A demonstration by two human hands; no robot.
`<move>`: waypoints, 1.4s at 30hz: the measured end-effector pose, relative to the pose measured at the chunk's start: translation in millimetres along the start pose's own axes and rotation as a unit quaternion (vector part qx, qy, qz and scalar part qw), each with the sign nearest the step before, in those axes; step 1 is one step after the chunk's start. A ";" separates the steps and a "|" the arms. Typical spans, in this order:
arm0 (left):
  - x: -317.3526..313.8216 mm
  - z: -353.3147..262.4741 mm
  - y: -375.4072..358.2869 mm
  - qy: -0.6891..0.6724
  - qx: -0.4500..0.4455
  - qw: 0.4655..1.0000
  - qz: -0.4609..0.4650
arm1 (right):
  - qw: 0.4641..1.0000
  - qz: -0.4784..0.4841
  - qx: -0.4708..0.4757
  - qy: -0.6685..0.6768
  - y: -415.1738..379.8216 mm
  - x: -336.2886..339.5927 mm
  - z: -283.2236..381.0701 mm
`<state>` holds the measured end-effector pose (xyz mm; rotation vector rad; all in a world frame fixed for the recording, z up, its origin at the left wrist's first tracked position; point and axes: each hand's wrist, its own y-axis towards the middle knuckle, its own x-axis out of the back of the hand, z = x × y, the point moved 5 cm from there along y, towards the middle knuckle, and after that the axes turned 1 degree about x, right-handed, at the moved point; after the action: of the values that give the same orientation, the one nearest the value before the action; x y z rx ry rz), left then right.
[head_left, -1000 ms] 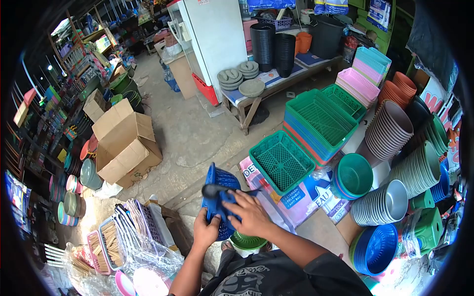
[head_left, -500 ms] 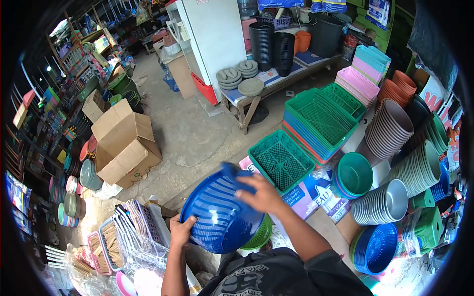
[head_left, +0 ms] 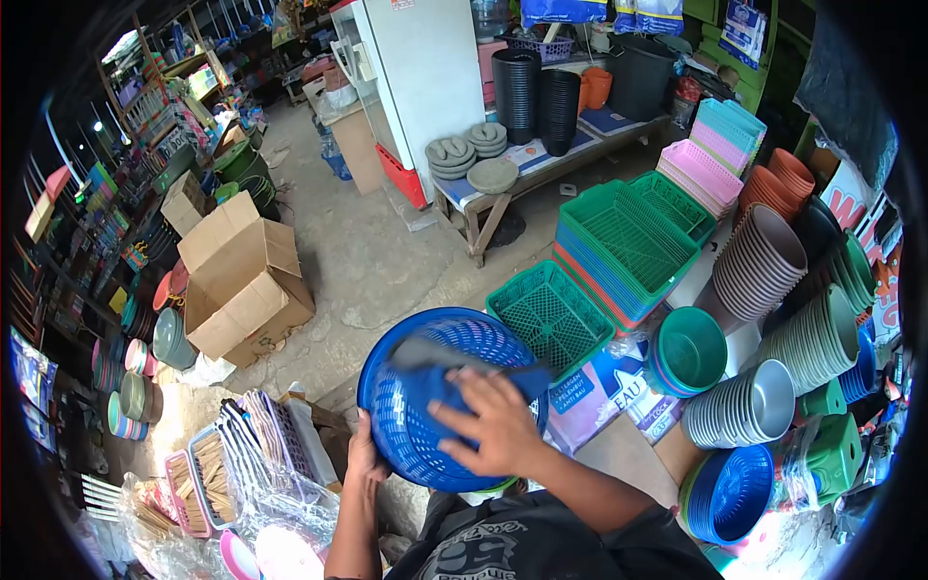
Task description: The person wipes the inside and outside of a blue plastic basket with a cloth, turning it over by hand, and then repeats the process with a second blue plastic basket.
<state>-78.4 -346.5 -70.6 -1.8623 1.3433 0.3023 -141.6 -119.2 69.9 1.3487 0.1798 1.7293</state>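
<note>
A round blue plastic basket point(head_left: 406, 454) with slotted walls is tilted in front of my body, its open side facing up. My left hand point(head_left: 365, 452) grips its left rim. Over the basket's inside, my right hand point(head_left: 488, 420) has its fingers spread on a dark blue cloth point(head_left: 435, 387). The cloth is partly blurred by motion, and how firmly the fingers hold it is hard to see.
An open cardboard box point(head_left: 251, 280) stands on the floor at left. Green rectangular baskets point(head_left: 551, 314) are just right of the blue basket, with stacked buckets point(head_left: 739, 401) farther right. A low bench point(head_left: 561, 164) and a white fridge point(head_left: 420, 87) stand ahead.
The blue basket has turned so its inside now faces me rather than its outer side. My right hand has moved left and down over it, with the cloth spread across the inside.
</note>
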 end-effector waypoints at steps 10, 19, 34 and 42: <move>0.8 5.9 2.2 0.030 0.003 1.000 0.003 | 0.997 0.068 0.001 -0.031 -4.1 -16.4 22.1; -10.9 12.3 -2.2 0.040 -0.013 0.999 0.004 | 0.970 -0.042 -0.212 -0.109 -30.0 -2.5 -40.5; -14.8 41.0 -2.2 -0.063 0.083 0.992 0.074 | 0.995 0.011 -0.077 -0.062 -54.2 6.3 13.5; 27.7 29.0 20.1 -0.025 0.009 1.000 0.003 | 0.808 -0.211 -0.508 0.211 -140.4 3.1 -130.5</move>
<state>-77.5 -347.0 -115.5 -1.8231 1.3143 0.3367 -172.1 15.6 -63.0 0.1047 -0.1860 1.3465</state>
